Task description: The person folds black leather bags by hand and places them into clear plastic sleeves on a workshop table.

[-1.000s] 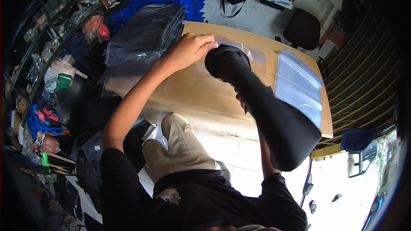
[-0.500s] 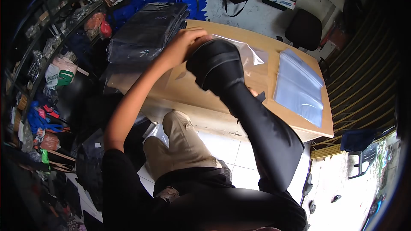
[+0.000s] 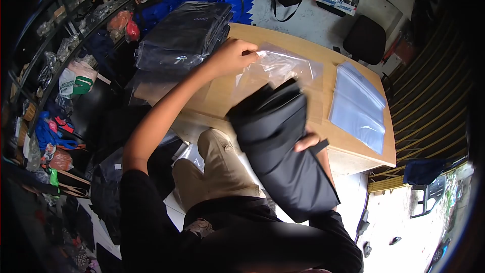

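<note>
My left hand [image 3: 235, 57] is closed at the near left corner of a clear plastic bag [image 3: 289, 66], its fingers pinching the film. The bag lies on the wooden table [image 3: 214, 93], its film wrinkled and shiny. In my right hand [image 3: 307, 141] is a bundle of folded black fabric [image 3: 283, 159], held in front of my body over the table's near edge. Its layered folds face the plastic bag, and a short dark strap end sticks out beside my fingers. Most of my right hand is hidden behind the fabric.
A stack of dark goods in clear plastic [image 3: 184, 35] stands at the table's left end. Flat clear plastic sleeves [image 3: 356, 107] lie at the right end. Shelves of bagged items [image 3: 76, 78] line the left side; a black chair [image 3: 365, 39] is beyond the table.
The black fabric has swung down and towards me, uncovering the plastic bag and my right fingers. My left hand, formerly at the fabric's far end, now grips the plastic bag's edge.
</note>
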`<act>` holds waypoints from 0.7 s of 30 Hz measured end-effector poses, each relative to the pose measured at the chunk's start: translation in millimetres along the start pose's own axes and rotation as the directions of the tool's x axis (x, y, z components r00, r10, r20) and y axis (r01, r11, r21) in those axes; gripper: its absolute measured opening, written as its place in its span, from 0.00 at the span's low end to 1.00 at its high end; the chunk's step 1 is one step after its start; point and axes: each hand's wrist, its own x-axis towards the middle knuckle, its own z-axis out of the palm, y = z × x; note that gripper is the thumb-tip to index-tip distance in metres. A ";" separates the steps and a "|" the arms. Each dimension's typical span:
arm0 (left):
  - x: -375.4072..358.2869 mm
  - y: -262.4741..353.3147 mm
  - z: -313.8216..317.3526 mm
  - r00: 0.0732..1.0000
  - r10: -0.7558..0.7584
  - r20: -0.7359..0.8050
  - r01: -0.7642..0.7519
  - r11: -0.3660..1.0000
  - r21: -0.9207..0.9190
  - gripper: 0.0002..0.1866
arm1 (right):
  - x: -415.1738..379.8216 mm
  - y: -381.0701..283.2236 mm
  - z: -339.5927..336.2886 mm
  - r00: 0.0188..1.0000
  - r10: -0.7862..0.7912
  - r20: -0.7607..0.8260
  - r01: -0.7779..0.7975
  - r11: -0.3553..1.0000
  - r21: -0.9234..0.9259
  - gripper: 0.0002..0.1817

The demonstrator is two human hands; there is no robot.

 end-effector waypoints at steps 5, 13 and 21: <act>3.8 20.3 21.0 0.976 -0.045 0.214 0.008 0.986 0.169 0.32 | -15.4 -20.1 82.7 0.940 0.336 -0.060 -0.322 0.813 -0.485 0.31; 1.1 50.7 43.4 0.934 0.059 0.352 -0.126 0.977 0.171 0.33 | -17.8 -20.0 87.0 0.896 0.136 -0.423 -0.325 0.849 -0.416 0.31; -1.0 64.6 32.4 0.929 0.041 0.367 -0.144 0.956 0.257 0.33 | -11.7 -30.0 75.6 0.866 0.187 -0.463 -0.361 0.875 -0.322 0.30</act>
